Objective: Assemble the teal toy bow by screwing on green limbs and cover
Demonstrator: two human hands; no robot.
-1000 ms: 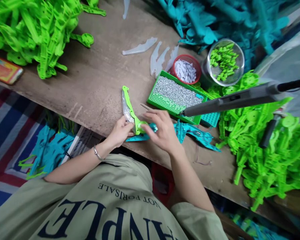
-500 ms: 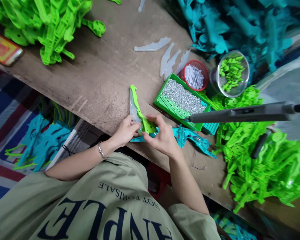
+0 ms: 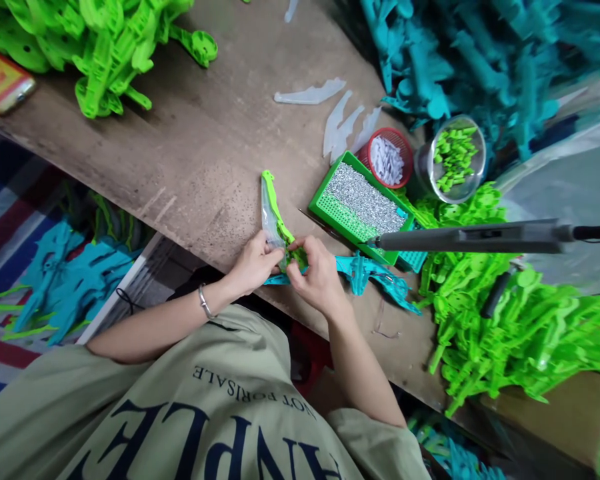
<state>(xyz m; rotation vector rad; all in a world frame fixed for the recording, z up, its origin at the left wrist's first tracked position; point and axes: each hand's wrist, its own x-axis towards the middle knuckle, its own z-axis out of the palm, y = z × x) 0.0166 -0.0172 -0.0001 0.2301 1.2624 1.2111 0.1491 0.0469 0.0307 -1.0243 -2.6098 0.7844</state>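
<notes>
A lime-green plastic part (image 3: 274,200) with a clear blade-shaped plastic piece (image 3: 268,219) along its left side stands between my hands. My left hand (image 3: 256,261) pinches the lower end of the clear piece. With thumb and fingers closed, my right hand (image 3: 316,272) grips the lower end of the green part, whose round end is mostly covered by the fingers. Beneath both hands lies a teal plastic part (image 3: 369,272) along the table's near edge, its left portion partly hidden by them.
A green basket (image 3: 325,212) of small metal screws stands beside a red basket (image 3: 409,160) of white pieces and a clear cup (image 3: 423,167) of green bits. An electric screwdriver (image 3: 473,239) hangs at right. Green parts (image 3: 525,327) and teal parts (image 3: 485,60) are heaped around.
My right fingers have curled in over the round end of the green part, which was more exposed before. My left hand keeps its pinch. The view has shifted slightly.
</notes>
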